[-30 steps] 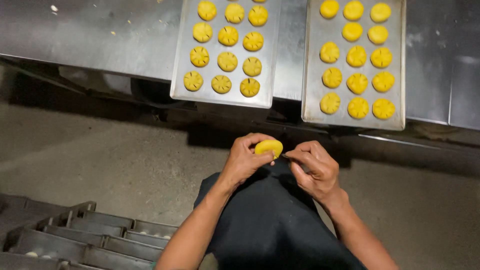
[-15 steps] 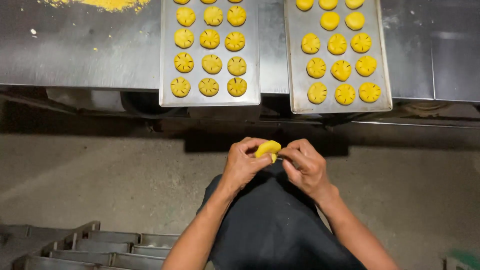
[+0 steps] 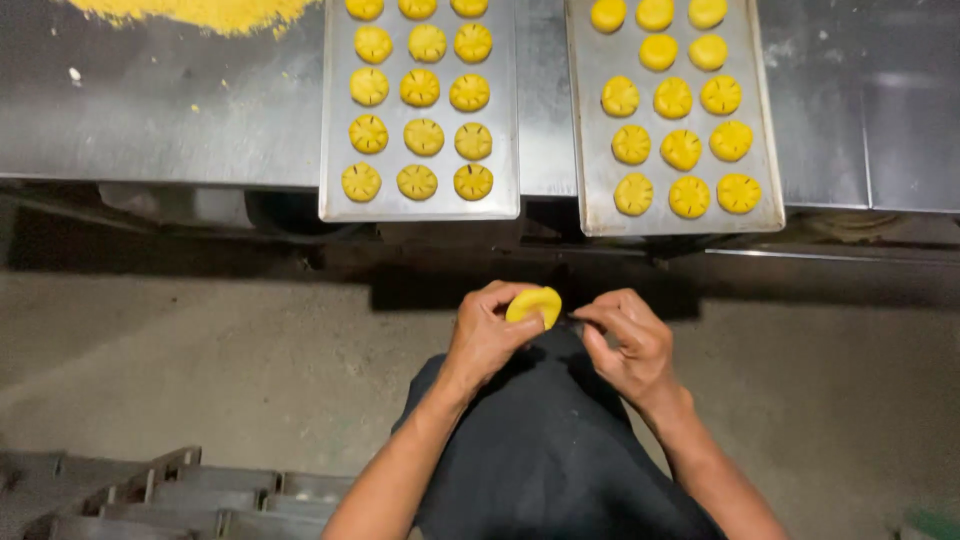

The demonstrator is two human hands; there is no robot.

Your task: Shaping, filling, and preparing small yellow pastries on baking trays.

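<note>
My left hand [image 3: 487,335] holds a round yellow dough piece [image 3: 535,303] in its fingertips, over my dark-clad lap. My right hand [image 3: 625,343] is pinched right beside the dough, fingertips touching its right edge; something thin may be held there, but I cannot make it out. Ahead on the steel table [image 3: 150,110] lie two metal trays. The left tray [image 3: 500,205] carries rows of yellow dough rounds with cut notches. The right tray [image 3: 590,215] carries more rounds, the far ones smooth, the near ones notched.
A heap of yellow dough or flour [image 3: 200,12] lies at the table's far left. Below the table edge is a concrete floor [image 3: 200,350]. Stacked grey metal moulds [image 3: 150,495] sit at my lower left.
The view has tilted up, so the trays sit lower in frame and the yellow heap shows. My hands stay together at the dough, which has turned slightly.
</note>
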